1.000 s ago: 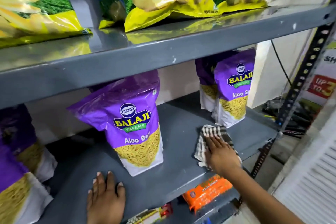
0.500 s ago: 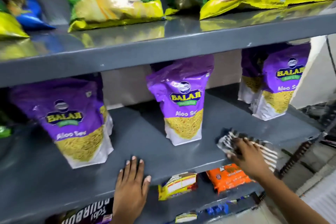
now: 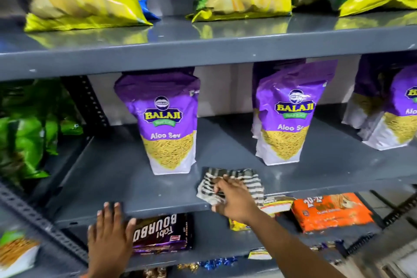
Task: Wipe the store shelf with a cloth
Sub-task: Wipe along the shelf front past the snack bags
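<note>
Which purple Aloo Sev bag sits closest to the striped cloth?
The leftmost purple bag: its bottom corner almost meets the cloth under the right hand; the others stand farther right.

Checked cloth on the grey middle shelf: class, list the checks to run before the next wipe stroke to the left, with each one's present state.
1. Right hand presses the striped checked cloth: ok.
2. Cloth lies flat on the grey metal middle shelf: ok.
3. Left hand braces the shelf's front edge: ok.
4. Path leftward clear of the purple Aloo Sev pouch: ok, shelf bare in front.
5. Shelf dirt remaining: cannot tell.
</note>
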The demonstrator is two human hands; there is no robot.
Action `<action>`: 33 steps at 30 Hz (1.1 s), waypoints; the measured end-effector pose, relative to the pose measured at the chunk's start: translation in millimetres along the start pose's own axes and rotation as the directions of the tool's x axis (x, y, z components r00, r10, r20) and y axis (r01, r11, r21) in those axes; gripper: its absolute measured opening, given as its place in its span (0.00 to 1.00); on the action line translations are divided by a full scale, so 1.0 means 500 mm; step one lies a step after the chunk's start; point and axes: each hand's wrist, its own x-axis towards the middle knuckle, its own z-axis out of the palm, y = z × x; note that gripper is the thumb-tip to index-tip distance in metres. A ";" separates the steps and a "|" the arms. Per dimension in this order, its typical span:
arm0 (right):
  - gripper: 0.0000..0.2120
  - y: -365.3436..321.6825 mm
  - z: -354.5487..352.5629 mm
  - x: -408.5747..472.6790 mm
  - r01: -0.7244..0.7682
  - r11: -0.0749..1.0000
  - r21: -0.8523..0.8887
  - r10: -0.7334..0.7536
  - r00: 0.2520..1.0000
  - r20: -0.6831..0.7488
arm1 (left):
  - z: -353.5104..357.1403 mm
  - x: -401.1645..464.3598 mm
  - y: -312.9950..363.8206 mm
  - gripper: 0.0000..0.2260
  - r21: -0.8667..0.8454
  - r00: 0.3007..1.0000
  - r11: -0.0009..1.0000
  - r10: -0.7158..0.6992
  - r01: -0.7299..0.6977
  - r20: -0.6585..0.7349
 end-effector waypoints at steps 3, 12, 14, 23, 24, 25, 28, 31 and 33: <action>0.26 -0.063 0.044 0.013 0.039 0.999 -0.030 -0.039 0.999 -0.016 | -0.006 0.011 -0.047 0.38 0.058 0.995 0.998 -0.020 0.014 0.101; 0.30 -0.205 0.117 0.034 0.242 0.969 0.050 -0.244 0.969 0.037 | 0.023 0.015 -0.059 0.35 0.143 0.995 0.990 0.034 -0.021 -0.091; 0.27 -0.224 0.121 0.019 0.214 0.965 0.152 -0.236 0.961 0.146 | 0.013 0.017 -0.065 0.36 0.222 0.997 0.974 0.048 -0.033 -0.063; 0.18 -0.180 0.089 -0.146 -0.284 0.839 0.464 -0.037 0.821 0.570 | 0.070 -0.057 -0.057 0.35 0.152 0.975 0.974 0.186 -0.167 -0.123; 0.21 -0.175 0.062 -0.154 -0.316 0.818 0.481 -0.015 0.824 0.566 | 0.082 -0.069 -0.050 0.33 0.174 0.952 0.958 0.258 -0.230 -0.162; 0.28 -0.173 0.022 -0.162 -0.363 0.772 0.521 0.004 0.823 0.568 | 0.084 -0.069 -0.034 0.31 0.200 0.920 0.936 0.331 -0.291 -0.211; 0.22 -0.187 -0.154 -0.204 -0.218 0.660 0.719 -0.097 0.924 0.369 | 0.030 -0.038 0.061 0.36 0.158 0.849 0.899 0.439 -0.409 -0.293; 0.14 -0.231 -0.360 -0.264 0.112 0.589 0.800 -0.184 0.983 -0.002 | -0.096 0.004 0.170 0.25 0.121 0.767 0.889 0.445 -0.443 -0.463; 0.14 -0.257 -0.462 -0.281 0.310 0.623 0.718 -0.169 0.950 -0.264 | -0.200 0.030 0.224 0.23 0.168 0.708 0.872 0.474 -0.459 -0.523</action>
